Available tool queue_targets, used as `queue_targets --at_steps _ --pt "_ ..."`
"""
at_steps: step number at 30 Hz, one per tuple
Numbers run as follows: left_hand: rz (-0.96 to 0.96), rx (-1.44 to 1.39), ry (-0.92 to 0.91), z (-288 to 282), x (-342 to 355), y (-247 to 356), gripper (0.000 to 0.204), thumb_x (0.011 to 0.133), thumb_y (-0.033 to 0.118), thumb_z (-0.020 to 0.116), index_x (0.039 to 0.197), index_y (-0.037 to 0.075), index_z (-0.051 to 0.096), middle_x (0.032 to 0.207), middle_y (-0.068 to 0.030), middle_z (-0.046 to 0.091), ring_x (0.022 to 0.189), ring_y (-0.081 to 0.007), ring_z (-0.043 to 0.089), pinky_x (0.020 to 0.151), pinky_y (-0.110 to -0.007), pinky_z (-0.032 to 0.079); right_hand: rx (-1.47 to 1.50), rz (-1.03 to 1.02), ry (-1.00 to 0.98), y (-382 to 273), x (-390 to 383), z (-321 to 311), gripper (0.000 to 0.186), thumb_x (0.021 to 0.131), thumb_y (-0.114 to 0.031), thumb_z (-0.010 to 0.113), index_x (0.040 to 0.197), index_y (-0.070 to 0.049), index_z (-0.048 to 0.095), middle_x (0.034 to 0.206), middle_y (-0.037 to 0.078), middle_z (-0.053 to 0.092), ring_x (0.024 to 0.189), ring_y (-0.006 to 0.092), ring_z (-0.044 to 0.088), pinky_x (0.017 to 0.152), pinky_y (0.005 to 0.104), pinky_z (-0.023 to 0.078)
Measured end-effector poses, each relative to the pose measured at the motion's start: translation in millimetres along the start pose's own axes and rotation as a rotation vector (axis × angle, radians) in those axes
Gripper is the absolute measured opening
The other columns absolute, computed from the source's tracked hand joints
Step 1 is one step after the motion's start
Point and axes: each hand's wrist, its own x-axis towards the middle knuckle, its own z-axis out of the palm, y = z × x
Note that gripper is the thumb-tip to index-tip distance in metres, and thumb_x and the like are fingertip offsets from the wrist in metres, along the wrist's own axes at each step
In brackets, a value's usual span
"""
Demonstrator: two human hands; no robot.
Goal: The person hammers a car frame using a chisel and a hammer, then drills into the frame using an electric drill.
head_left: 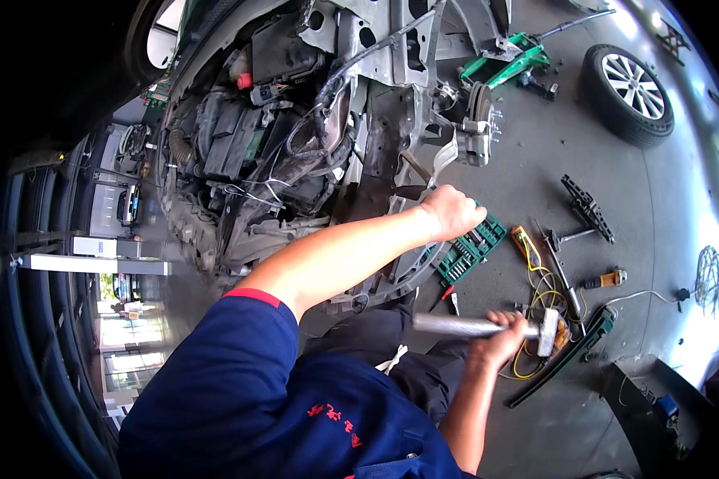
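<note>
My left hand is closed in a fist at the car's stripped front corner, just below a bent metal bracket; what it grips is hidden. My left forearm crosses in front of the open engine bay. Lower right, my right hand grips a hammer with a metal head at the right and a long silvery handle reaching left. Behind my left hand, a green socket set lies open on the floor, with a red-handled tool by its lower edge.
Around the floor lie a green floor jack, a wheel, a black scissor jack, yellow cables, an orange power tool and a long dark green bar. The exposed brake hub juts out at the right.
</note>
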Motion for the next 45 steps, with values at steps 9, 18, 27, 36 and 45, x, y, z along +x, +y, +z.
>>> queue_targets --at_steps 9,18,27,36,45 --pt "-0.036 -0.037 -0.063 1 -6 1 0.008 0.083 0.017 0.065 0.089 0.012 0.063 0.076 -0.0078 0.07 0.075 -0.0302 0.073 0.066 -0.044 0.057 -0.595 0.363 -0.284 -12 -18 -23 0.016 0.097 -0.016 0.062 0.086 -0.012 0.05 0.067 -0.003 0.042 0.053 0.0091 0.043 0.048 0.0301 0.042" --pt "0.027 -0.281 -0.053 38 -16 53 0.017 0.076 0.012 0.07 0.09 0.009 0.06 0.082 -0.0076 0.063 0.082 -0.0322 0.068 0.072 -0.047 0.053 -0.326 0.518 0.138 43 108 -209 0.011 0.095 -0.017 0.062 0.089 -0.011 0.056 0.068 -0.002 0.05 0.055 0.0093 0.048 0.05 0.0291 0.046" --pt "0.279 -0.216 -0.135 70 -58 97 0.03 0.085 0.017 0.061 0.115 0.014 0.063 0.085 -0.0008 0.045 0.082 -0.0188 0.051 0.071 -0.035 0.041 -0.378 0.698 0.242 174 208 -301 0.018 0.094 -0.019 0.061 0.08 -0.012 0.053 0.061 -0.001 0.048 0.051 0.0146 0.048 0.049 0.0296 0.048" --pt "0.314 0.069 -0.091 37 -59 51 0.021 0.081 0.02 0.065 0.1 0.012 0.068 0.073 0.0035 0.044 0.073 -0.0152 0.051 0.068 -0.032 0.039 -0.88 0.703 0.231 185 237 -362 0.011 0.092 -0.018 0.06 0.087 -0.01 0.056 0.065 0.002 0.049 0.054 0.0172 0.049 0.05 0.0335 0.047" --pt "0.397 0.259 0.013 32 -58 10 0.013 0.081 0.021 0.063 0.091 0.013 0.066 0.071 0.0043 0.049 0.075 -0.0149 0.054 0.069 -0.033 0.041 -0.452 0.56 0.163 214 246 -334 0.013 0.094 -0.022 0.059 0.087 -0.011 0.056 0.067 -0.001 0.048 0.056 0.0138 0.048 0.052 0.03 0.047"
